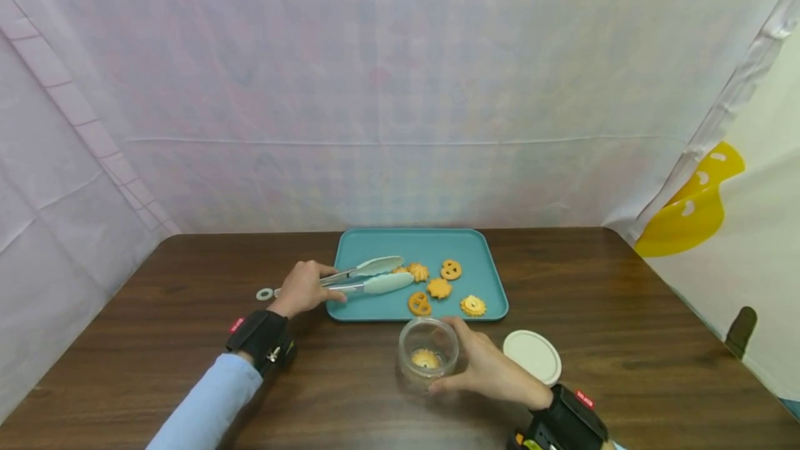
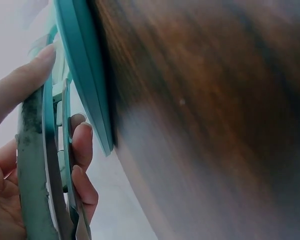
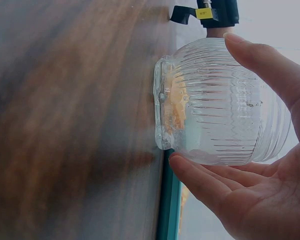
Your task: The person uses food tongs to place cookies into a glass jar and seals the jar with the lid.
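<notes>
Tongs with mint-green silicone tips and metal arms (image 1: 369, 276) sit in my left hand (image 1: 304, 288), which grips them at the handle end near the left edge of the teal rectangular plastic tray (image 1: 481, 245). In the left wrist view my fingers (image 2: 82, 145) curl round the arms while the thumb lies along the outer side, and the tips stand slightly apart over the tray, just beside a ridged golden biscuit (image 1: 418, 271). Four more biscuits lie on the tray: a smiley round one (image 1: 451, 269), a flower-shaped one (image 1: 439, 288), a pretzel-shaped one (image 1: 419, 304) and a round one with a pale centre (image 1: 473, 305).

Nearer to me, my right hand (image 1: 494, 369) cups a clear ribbed glass jar (image 1: 428, 351) that stands on the dark brown wooden bench (image 1: 625, 283) just in front of the tray. Fingers and thumb wrap its side from the right, as the right wrist view shows, and one biscuit (image 1: 426, 359) lies at the bottom of the jar. A white round lid (image 1: 532, 357) lies flat on the bench just right of that hand. A small white ring (image 1: 264, 294) lies left of my left hand.

Both wrists wear black straps with small red tags, whose writing is too small to read. My left forearm comes in from the lower left in a light blue sleeve (image 1: 209, 408).
</notes>
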A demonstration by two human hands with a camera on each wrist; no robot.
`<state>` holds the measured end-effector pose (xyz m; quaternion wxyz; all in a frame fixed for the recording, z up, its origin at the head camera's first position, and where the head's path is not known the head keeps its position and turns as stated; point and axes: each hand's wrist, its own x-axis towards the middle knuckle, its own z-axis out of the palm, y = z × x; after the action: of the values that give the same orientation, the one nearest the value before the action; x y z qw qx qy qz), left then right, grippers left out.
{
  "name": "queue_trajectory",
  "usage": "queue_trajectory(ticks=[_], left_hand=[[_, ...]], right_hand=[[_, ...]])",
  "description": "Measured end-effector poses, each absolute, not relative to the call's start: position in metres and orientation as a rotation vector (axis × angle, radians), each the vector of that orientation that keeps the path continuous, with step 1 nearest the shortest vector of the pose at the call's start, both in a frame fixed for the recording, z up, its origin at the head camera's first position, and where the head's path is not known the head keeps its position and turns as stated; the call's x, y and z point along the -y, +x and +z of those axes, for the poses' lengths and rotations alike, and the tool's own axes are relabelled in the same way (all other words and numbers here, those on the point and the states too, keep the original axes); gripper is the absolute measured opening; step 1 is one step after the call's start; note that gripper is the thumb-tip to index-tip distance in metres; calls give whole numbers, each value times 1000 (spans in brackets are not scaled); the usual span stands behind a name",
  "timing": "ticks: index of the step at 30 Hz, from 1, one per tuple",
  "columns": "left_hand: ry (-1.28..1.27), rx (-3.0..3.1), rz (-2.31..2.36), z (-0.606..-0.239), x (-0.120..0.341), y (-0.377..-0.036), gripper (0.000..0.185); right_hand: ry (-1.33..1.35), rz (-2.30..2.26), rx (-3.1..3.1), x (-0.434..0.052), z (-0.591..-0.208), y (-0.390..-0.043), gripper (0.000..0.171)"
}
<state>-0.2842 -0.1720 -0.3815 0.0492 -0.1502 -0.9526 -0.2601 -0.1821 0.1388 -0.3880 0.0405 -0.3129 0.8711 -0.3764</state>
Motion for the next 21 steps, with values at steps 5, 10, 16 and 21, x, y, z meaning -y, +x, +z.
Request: queue_trajectory(ticks=[5, 10, 16, 21], left_hand=[[-473, 2870, -786, -381, 175, -281, 56], [-498, 2839, -784, -380, 179, -278, 56], [-483, 2838, -805, -378, 186, -273, 52], [-469, 2825, -846, -374, 192, -268, 50]], right_hand=[[-967, -1154, -2666, -139, -388, -182, 77], [-964, -1159, -2658, -139, -388, -182, 78], [-974, -1155, -2656, -140, -388, -182, 77], [-971, -1162, -2649, -140, -388, -181, 78]])
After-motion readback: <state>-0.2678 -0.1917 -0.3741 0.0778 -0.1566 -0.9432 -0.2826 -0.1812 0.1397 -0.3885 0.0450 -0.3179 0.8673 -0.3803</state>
